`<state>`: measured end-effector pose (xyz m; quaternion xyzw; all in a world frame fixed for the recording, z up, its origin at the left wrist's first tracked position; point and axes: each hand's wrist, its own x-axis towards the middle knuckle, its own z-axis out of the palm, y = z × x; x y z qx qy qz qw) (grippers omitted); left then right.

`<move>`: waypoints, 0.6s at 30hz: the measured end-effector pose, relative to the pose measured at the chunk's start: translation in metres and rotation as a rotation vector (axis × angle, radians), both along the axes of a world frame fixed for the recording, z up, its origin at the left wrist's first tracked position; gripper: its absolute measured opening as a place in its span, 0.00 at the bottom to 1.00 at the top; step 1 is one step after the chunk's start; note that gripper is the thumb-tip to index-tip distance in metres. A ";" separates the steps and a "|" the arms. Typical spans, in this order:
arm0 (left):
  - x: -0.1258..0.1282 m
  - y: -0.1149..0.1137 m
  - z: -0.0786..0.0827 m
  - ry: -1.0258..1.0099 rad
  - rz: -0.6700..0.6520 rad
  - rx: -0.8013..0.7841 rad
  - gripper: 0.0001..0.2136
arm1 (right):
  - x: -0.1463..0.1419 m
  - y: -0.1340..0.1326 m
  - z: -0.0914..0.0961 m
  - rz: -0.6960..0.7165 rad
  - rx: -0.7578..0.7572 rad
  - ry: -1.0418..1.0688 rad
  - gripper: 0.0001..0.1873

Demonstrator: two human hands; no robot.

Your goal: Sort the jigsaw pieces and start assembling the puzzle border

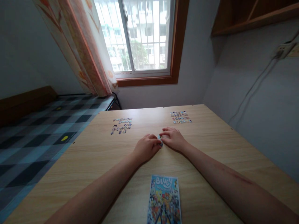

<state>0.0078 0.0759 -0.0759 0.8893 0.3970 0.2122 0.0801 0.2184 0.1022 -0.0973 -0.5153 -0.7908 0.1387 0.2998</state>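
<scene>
A small strip of joined jigsaw puzzle pieces lies on the table between my two hands. My left hand has its fingers curled, with thumb and fingertips closed on the near left side of the strip. From the other side, my right hand bends over, its thumb and forefinger closed at the strip's right edge. The fingers partly cover the pieces, so their exact number is hidden. Toward me lies a flat picture sheet or box marked "BLUEY", between my forearms.
Loose jigsaw pieces sit in rows at the far left and more at the far right of the wooden table. A bed with a checked cover adjoins the left edge. Behind are a curtain and a window.
</scene>
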 end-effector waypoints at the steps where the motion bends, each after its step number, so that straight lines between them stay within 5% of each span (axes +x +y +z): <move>1: 0.000 0.000 -0.001 0.000 -0.002 0.006 0.08 | 0.000 0.000 0.000 0.002 0.000 -0.002 0.14; 18: 0.001 -0.004 0.002 0.038 0.002 0.036 0.09 | 0.000 -0.003 0.002 0.002 0.012 0.003 0.13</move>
